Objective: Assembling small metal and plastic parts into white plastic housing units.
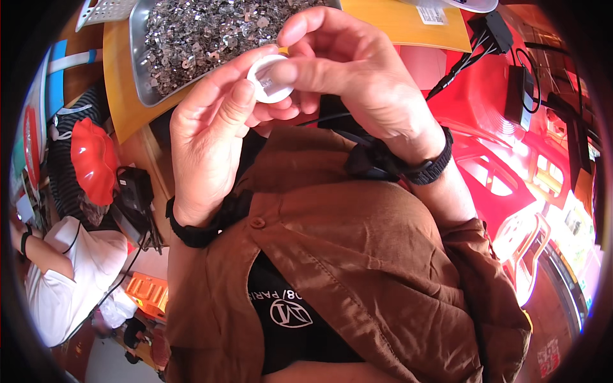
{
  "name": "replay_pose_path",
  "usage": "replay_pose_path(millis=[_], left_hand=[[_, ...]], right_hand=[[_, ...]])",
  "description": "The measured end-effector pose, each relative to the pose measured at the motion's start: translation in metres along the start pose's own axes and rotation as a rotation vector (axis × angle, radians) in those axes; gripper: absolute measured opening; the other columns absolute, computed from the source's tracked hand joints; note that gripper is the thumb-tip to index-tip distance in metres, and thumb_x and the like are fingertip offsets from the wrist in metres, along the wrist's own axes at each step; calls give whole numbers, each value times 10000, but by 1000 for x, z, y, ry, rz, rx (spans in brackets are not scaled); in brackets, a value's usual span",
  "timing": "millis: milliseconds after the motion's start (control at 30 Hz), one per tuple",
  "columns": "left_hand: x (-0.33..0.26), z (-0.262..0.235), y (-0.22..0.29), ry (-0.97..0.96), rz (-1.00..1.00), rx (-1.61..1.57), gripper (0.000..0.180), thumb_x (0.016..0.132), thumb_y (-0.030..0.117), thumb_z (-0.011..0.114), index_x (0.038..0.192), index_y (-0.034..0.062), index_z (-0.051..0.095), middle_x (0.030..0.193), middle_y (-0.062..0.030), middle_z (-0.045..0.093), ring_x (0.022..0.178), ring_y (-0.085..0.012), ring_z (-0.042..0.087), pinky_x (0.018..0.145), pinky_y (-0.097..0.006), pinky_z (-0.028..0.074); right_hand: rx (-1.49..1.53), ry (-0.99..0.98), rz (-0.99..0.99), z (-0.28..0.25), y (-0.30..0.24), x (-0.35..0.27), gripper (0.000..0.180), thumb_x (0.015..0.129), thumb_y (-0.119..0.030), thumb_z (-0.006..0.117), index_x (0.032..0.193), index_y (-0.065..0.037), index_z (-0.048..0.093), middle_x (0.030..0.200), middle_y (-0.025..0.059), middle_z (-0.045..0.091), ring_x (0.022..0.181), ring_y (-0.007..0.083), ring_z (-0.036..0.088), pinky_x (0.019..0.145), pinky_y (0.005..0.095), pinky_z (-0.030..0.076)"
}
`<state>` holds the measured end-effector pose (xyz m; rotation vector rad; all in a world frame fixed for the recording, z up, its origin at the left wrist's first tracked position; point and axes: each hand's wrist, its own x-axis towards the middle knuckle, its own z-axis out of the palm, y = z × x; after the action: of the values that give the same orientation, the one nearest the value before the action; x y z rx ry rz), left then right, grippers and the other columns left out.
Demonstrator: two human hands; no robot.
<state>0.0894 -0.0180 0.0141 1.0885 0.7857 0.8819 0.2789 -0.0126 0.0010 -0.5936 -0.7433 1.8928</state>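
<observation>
A small round white plastic part (268,78) is held up close between both hands. My left hand (207,131) grips it from the left, the thumb pressed on its rim. My right hand (354,67) pinches it from the right with thumb and forefinger. Both wrists wear black woven bands. Just behind the hands a grey metal tray (136,60) is piled with several small shiny silver pieces (204,32). The tray rests on an orange-yellow tabletop (118,96). My brown shirt fills the lower middle of the view.
Red plastic stools (491,159) stand at the right, with black cables and a black adapter (516,96) above them. A red dish (92,159) and a black charger (135,198) lie at the left. Another person in a white shirt (64,274) is at the lower left.
</observation>
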Motion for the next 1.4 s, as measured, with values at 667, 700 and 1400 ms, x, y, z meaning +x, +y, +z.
replay_pose_path(millis=[667, 700, 1400], left_hand=[[-2, -1, 0, 96, -15, -59, 292, 937, 187, 526, 1143, -21, 523, 1019, -125, 639, 812, -212, 662, 653, -261, 493], [-2, -1, 0, 96, -15, -59, 292, 937, 187, 526, 1143, -21, 523, 1019, -125, 639, 812, -212, 662, 653, -261, 493], [2, -9, -4, -7, -41, -246, 346, 969, 224, 446, 1178, -42, 516, 1095, -172, 597, 857, -257, 650, 782, -370, 549]], right_hand=[[-1602, 130, -1157, 7, 10, -1, 323, 561, -74, 760, 875, -78, 682, 765, 15, 570, 622, 157, 556, 519, 259, 459], [-1602, 130, -1157, 7, 11, 0, 323, 561, -74, 760, 875, -78, 682, 765, 15, 570, 622, 157, 556, 519, 259, 459], [-755, 265, -205, 21, -2, -13, 307, 803, -21, 678, 1095, 15, 589, 871, 56, 631, 783, 91, 622, 684, 206, 536]])
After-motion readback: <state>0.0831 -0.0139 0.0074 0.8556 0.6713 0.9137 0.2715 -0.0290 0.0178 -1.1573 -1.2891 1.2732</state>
